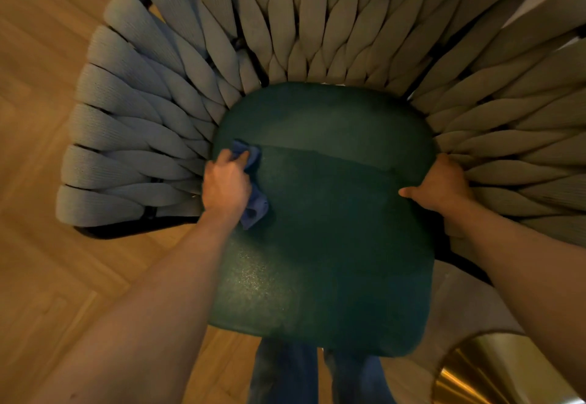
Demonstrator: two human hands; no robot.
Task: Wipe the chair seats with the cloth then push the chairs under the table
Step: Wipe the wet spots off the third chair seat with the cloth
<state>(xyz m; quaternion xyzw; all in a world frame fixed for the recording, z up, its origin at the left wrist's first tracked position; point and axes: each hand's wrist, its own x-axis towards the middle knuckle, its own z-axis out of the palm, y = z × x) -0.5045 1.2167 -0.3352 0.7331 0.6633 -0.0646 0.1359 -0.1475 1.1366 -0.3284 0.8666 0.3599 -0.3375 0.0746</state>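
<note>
1. The step in hand is the wiping of a seat (323,213): a dark green cushion on a chair (317,39) whose back and sides are woven from thick grey straps.
2. The left hand (225,186) presses a blue cloth (253,207) onto the seat at its left edge, just beside the woven side. The fingers (242,157) are curled over the cloth and grip it, with folds showing past the fingertips and below the palm.
3. The right hand (439,186) rests on the seat's right edge. The thumb points inward across the cushion, and the other fingers drop over the rim, so it seems to clasp the edge and steady the chair. How tightly they close I cannot tell.
4. A paler band runs across the back of the seat and a sheen shows near the front left. Whether either marks wiped ground I cannot say, so how far this seat is done is uncertain.
5. The person stands at the front of the seat, jeans (285,372) visible below it, on a wood floor (47,118).
6. The next move, as I judge it, calls for drawing the cloth rightward across the cushion with flat, even pressure while the right hand braces or moves clear.
7. Pushing the chair in is not yet begun. No tabletop is visible; a brass-coloured object (475,372) sits at lower right, and what it is stays unclear.
</note>
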